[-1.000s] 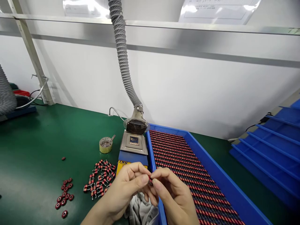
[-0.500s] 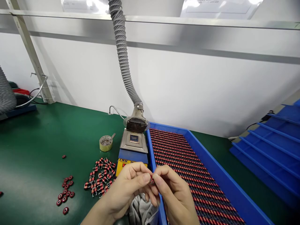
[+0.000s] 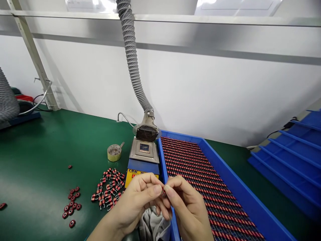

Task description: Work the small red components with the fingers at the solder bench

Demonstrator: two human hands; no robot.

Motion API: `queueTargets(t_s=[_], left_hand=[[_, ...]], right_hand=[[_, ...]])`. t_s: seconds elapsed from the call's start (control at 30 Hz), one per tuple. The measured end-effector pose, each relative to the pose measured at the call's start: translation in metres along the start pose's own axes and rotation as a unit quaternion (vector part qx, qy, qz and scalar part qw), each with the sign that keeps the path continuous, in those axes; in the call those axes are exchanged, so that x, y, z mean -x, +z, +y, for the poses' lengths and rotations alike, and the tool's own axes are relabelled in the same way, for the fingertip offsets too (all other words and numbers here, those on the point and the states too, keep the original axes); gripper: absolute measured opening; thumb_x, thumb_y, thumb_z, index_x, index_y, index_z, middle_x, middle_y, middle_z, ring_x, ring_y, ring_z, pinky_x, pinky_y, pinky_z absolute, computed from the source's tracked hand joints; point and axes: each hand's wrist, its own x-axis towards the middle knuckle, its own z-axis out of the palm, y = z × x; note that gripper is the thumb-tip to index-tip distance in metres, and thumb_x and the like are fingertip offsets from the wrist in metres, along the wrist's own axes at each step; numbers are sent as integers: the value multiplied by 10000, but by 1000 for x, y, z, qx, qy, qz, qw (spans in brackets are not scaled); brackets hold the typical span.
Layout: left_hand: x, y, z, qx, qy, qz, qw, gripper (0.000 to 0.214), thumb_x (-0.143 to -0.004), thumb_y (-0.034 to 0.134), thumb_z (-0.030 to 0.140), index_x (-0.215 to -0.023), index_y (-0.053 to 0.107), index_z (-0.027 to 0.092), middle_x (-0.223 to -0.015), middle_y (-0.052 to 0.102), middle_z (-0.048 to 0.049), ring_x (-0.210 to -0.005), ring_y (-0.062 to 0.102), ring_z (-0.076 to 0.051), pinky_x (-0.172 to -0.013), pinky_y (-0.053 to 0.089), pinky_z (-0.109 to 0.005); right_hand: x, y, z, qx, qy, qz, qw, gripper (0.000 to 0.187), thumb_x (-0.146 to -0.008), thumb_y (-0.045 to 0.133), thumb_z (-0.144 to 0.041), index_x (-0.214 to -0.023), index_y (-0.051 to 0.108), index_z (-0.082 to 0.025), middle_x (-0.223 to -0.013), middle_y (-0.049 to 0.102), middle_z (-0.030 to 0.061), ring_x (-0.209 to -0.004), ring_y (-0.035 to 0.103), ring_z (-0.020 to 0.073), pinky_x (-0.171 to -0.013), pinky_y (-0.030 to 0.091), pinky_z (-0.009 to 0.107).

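Observation:
Between the fingertips of both hands is a small red wire-wound coil, mostly covered by the fingers. My left hand pinches it from the left with thumb and forefinger. From the right, my right hand closes thumb and forefinger on the same piece. Both hands are in front of a yellow and blue solder pot and over the near left edge of a blue tray, which holds many rows of red coils. Left of my left hand lies a pile of red coils with wire legs.
Round red ring coils lie on the green table at the left. A small round tin stands beside the solder pot. Above the pot hangs a grey fume hose. Stacked blue trays stand at the right; grey cloth is below my hands.
My hands stay in nearly the same place, still pinching the coil between them. The surroundings shift slightly to the right in view, as the camera turns a little.

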Motion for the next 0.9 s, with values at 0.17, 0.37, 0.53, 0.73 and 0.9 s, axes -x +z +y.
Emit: queueTargets(t_s=[0.17,0.37,0.53,0.73,0.9], left_hand=[[1,1,3,4,9,-7,1000,270,-782,715,340,-792,572,111,-626,668,-25,-502,636,-86,-529,468,-151],[6,4,10,-22,27,23,999,258,-760,742,318,-900,687,107,-665,679,-49,-600,641,-97,-560,435,-149],[8,3,15,-37,66,35,997,203,-734,765,312,-865,742,159,-823,677,-53,-651,632,-89,-558,441,-149],[8,0,13,-20,75,-3,997,270,-729,765,353,-833,637,139,-846,663,-29,-486,605,-47,-440,397,-117],[6,-2,8,-48,9,-36,998,363,-739,750,394,-812,523,120,-663,668,-25,-463,613,-69,-444,416,-115]], right_hand=[[0,6,0,-5,-22,53,998,258,-851,667,-368,-702,596,-170,-549,513,-45,-445,494,45,-449,372,136],[-4,-3,7,71,-144,32,987,102,-881,623,-233,-809,694,-247,-650,533,-25,-514,545,83,-484,450,186],[-5,-5,4,176,-204,30,963,142,-880,603,-194,-770,684,-233,-621,560,-9,-584,542,120,-551,434,224],[-4,-11,-4,241,-91,-9,966,306,-866,614,-349,-606,609,-186,-599,550,10,-585,511,143,-581,395,255],[-6,-19,-5,241,-123,-41,962,237,-883,586,-401,-991,743,-260,-757,655,54,-747,600,197,-664,475,279]])
